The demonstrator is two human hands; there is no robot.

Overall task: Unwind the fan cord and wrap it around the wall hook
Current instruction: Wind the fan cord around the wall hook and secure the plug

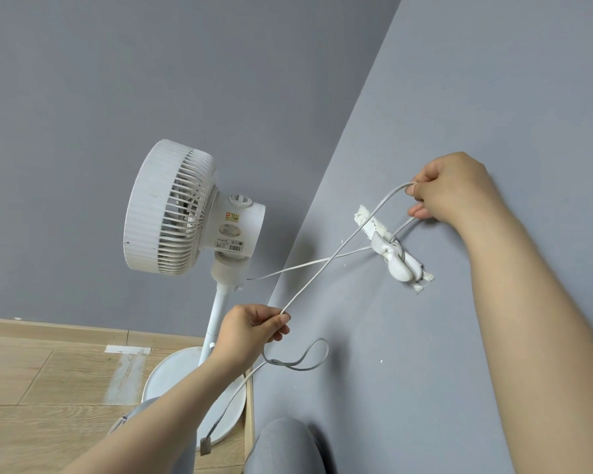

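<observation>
Grey wall (476, 80), fan (172, 206) nr taped hook (396, 260)

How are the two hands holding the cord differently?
The right hand is up by the wall hook, holding a bend of the cord; the left hand is lower, by the fan pole, pinching a straight stretch. Both grip the same white cord.

The words on the fan label (232, 217) are too small to read. The left arm (172, 405) hides part of the round base (163, 378). The cord (339, 248) maybe goes round the wall hook (397, 265) once; it is hard to tell.
</observation>
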